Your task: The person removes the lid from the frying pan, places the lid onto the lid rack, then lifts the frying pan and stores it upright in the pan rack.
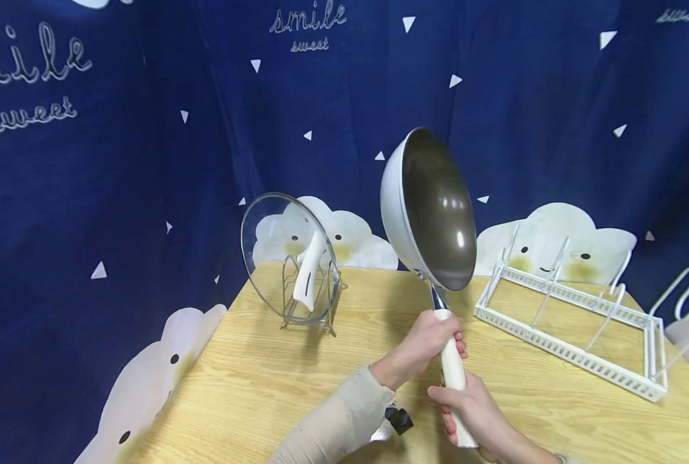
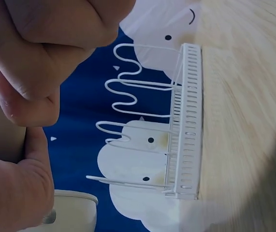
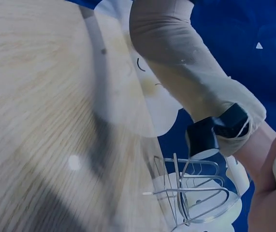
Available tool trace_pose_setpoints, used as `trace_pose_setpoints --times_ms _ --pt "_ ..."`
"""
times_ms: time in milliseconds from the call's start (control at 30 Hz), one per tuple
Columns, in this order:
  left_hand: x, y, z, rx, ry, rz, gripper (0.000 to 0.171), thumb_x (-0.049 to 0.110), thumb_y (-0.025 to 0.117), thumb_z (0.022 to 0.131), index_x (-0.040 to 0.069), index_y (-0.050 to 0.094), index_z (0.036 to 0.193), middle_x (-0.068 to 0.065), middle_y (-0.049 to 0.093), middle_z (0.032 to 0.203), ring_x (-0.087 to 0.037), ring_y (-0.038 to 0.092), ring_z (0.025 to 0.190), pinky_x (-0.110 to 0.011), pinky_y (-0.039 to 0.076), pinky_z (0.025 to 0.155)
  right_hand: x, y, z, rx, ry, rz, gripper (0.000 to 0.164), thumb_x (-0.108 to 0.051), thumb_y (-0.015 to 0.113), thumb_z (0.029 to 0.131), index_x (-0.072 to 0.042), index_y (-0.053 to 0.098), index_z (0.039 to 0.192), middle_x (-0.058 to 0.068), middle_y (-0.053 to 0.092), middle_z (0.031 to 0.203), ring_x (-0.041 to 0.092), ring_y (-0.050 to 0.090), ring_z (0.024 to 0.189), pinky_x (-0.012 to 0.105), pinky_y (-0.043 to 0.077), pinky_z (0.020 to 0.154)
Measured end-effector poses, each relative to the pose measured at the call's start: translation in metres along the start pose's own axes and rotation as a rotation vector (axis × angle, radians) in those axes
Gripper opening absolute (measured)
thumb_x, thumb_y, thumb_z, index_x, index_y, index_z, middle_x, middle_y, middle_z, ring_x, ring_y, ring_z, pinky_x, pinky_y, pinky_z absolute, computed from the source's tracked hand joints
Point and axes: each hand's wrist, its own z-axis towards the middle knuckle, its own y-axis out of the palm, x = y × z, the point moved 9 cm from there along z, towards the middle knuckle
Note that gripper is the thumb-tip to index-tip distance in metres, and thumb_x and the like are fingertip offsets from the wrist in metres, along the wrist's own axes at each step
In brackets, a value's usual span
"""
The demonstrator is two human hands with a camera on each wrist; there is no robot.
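Note:
A deep frying pan point(image 1: 439, 206), white outside and dark brown inside, is held up above the table with its bowl tilted on its side. My left hand point(image 1: 428, 338) grips the white handle point(image 1: 452, 361) near its metal neck. Lower down, my right hand point(image 1: 474, 409) holds the same handle close to its end. In the left wrist view, the curled fingers point(image 2: 46, 63) of the left hand wrap the handle, and part of the pan's white outside point(image 2: 75, 210) shows below. At the right wrist view's edge, the right hand point(image 3: 270, 208) is only partly visible.
A glass lid point(image 1: 269, 258) with a white handle stands upright in a small wire rack point(image 1: 332, 303) at the table's left rear. On the right is a white rack point(image 1: 570, 338) with several wavy dividers. Behind the wooden table point(image 1: 251, 393) hangs a blue curtain point(image 1: 176, 167).

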Motion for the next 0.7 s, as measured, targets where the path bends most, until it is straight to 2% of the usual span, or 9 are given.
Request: trace_pose_setpoints --times_ms 133,300,400,467,533,700 --pt "0.004 0.009 0.000 -0.072 0.006 -0.023 0.017 0.002 0.054 0.083 0.008 0.051 0.067 -0.003 0.050 0.057 -0.012 0.053 0.047 -0.023 0.052 0.049 -0.003 0.000 -0.002 -0.062 -0.061 0.059 0.019 -0.006 0.056 0.089 -0.006 0.037 0.086 -0.001 0.047 0.055 0.009 0.048 0.040 0.023 0.042 0.036" --pt "0.007 0.028 0.000 -0.257 -0.044 -0.229 0.022 0.001 0.051 0.087 0.012 0.046 0.068 0.001 0.044 0.058 -0.008 0.045 0.050 -0.019 0.046 0.053 -0.010 0.003 -0.008 -0.181 -0.165 0.134 0.014 -0.003 0.049 0.093 -0.008 0.037 0.089 -0.003 0.047 0.055 0.007 0.048 0.040 0.020 0.042 0.036" --pt "0.011 0.036 -0.002 -0.321 -0.059 -0.299 0.026 -0.001 0.050 0.088 0.014 0.042 0.068 0.003 0.040 0.058 -0.007 0.039 0.050 -0.018 0.040 0.051 -0.013 0.005 -0.013 -0.245 -0.226 0.160 0.013 -0.001 0.046 0.094 -0.010 0.038 0.090 -0.004 0.047 0.055 0.006 0.048 0.041 0.019 0.042 0.036" --pt "0.013 0.038 -0.002 -0.315 -0.043 -0.277 0.027 -0.003 0.051 0.087 0.014 0.042 0.067 0.003 0.040 0.057 -0.007 0.039 0.048 -0.018 0.040 0.049 -0.015 0.006 -0.014 -0.259 -0.255 0.157 0.013 0.001 0.045 0.094 -0.010 0.038 0.089 -0.004 0.047 0.055 0.006 0.048 0.041 0.020 0.043 0.034" --pt "0.015 0.039 -0.003 -0.287 -0.020 -0.232 0.027 -0.005 0.052 0.084 0.013 0.043 0.068 0.001 0.042 0.056 -0.008 0.040 0.047 -0.019 0.042 0.048 -0.015 0.004 -0.014 -0.235 -0.257 0.137 0.014 0.001 0.046 0.094 -0.010 0.039 0.089 -0.004 0.047 0.055 0.007 0.048 0.041 0.022 0.043 0.034" --pt "0.019 0.042 -0.005 -0.227 0.034 -0.077 0.024 -0.006 0.055 0.084 0.010 0.046 0.068 -0.003 0.047 0.056 -0.010 0.045 0.047 -0.020 0.046 0.046 -0.010 -0.009 -0.013 -0.059 -0.153 0.049 0.017 -0.006 0.054 0.093 -0.011 0.040 0.084 -0.004 0.046 0.054 0.010 0.050 0.039 0.025 0.044 0.036"
